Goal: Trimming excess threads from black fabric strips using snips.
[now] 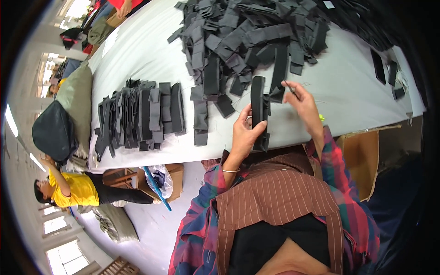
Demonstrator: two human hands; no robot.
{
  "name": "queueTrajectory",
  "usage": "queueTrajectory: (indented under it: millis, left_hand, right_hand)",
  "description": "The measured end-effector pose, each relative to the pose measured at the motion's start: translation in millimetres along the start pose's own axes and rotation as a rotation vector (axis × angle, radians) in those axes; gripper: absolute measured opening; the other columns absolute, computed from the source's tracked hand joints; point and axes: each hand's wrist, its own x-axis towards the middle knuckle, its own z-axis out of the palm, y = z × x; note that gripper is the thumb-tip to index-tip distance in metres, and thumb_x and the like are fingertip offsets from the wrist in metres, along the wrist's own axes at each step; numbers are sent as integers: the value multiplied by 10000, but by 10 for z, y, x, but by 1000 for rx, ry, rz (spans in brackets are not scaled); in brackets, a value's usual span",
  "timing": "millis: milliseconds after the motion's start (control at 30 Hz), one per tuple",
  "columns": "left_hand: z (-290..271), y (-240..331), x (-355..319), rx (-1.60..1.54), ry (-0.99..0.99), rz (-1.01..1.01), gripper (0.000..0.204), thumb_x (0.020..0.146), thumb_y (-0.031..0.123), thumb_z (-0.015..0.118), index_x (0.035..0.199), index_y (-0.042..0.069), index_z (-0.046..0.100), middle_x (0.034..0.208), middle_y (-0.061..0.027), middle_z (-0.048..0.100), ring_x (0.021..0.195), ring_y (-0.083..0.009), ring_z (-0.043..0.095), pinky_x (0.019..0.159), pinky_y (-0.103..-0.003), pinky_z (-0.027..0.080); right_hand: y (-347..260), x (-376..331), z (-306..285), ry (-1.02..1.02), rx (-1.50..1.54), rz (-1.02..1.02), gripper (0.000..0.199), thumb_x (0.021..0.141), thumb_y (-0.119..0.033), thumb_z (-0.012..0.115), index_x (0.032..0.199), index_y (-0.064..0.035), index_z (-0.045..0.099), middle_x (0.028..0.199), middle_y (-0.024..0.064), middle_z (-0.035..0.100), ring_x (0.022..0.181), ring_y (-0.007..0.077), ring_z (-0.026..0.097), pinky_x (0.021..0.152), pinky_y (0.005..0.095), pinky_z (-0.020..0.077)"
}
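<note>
My left hand (245, 134) is closed around a small upright bundle of dark grey fabric strips (258, 103) near the table's front edge. Just right of it, my right hand (303, 106) is raised with thumb and fingers bent together. A thin dark thing shows at its fingers, too small to name. Its fingertips are beside the lower end of a dark fabric strip (280, 66), which reaches down from a big loose heap of strips (247, 34). Whether the fingers touch that strip I cannot tell. A single strip (200, 123) lies flat left of my left hand.
Rows of stacked strips (140, 114) stand on the white-covered table (137, 55) at the left. Black material (362, 23) lies at the far right. An open cardboard box (362, 156) is below the right edge. A person in yellow (75, 189) handles a black bag (55, 130).
</note>
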Motion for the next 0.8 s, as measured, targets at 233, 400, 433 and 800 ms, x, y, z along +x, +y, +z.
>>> queueTrajectory:
  millis: [233,400,433,800]
  left_hand:
    - [24,13,-131,468,-28,176,491,740,37,706,1205,21,549,975,-134,565,859,-243,587,708,-333,488]
    - [-660,221,-108,961,472,577,288,729,-26,649,1004,57,640,996,-128,567,898,-289,560,779,-361,453]
    - [-827,235,-98,1146,509,570,375,723,19,666,1089,59,598,1048,-117,547,967,-315,525,819,-406,425]
    - [-1650,81,-52,1345,556,588,537,681,-82,520,1201,53,536,1090,-131,575,939,-347,524,820,-392,446]
  right_hand:
    - [118,-291,428,59,273,48,356,834,-72,669,1157,14,550,937,-1,604,829,47,527,733,199,428]
    - [14,-324,245,202,243,143,234,839,-57,638,1065,-10,595,876,-43,588,769,34,501,704,197,415]
    - [20,-331,248,190,242,138,234,839,-57,638,1065,-10,595,876,-43,588,769,34,501,704,197,415]
    - [51,-434,431,154,169,173,135,823,-117,670,936,-103,598,668,-128,400,547,-15,299,469,177,215]
